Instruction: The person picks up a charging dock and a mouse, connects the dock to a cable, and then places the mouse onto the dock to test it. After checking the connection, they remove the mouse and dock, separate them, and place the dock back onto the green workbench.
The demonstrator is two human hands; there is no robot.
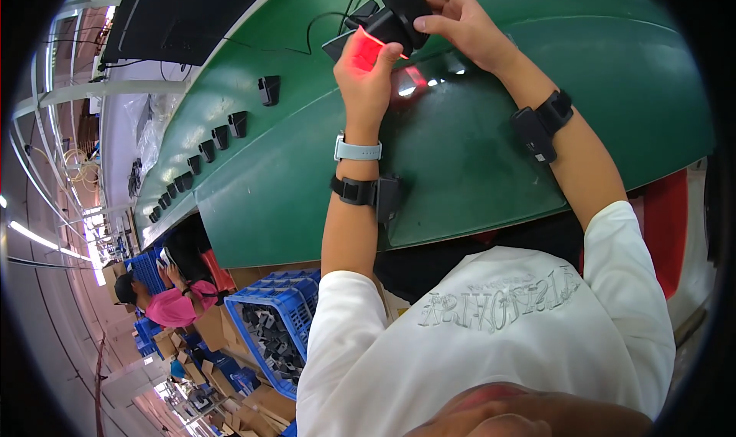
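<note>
At the top of the view, over the green table, is a black plastic device [400,14] with a blocky upper end and a rounded lower part. My right hand [469,29] grips its right side, the thumb pressed on the black surface and the fingers bent over the top. Against its lower part is my left hand [366,73], closed, with the thumb up along the device and the fingertips hidden. Bright red light falls across the left hand and reflects off the glossy tabletop. Just behind that hand a dark flat piece [337,47] shows partly.
Several small black plastic parts [238,124] stand in a row along the left of the green table [268,207]. A thin black cable [287,51] crosses its far side. A blue crate [268,291] of dark parts sits below left. Further off, a person in pink [176,303] works.
</note>
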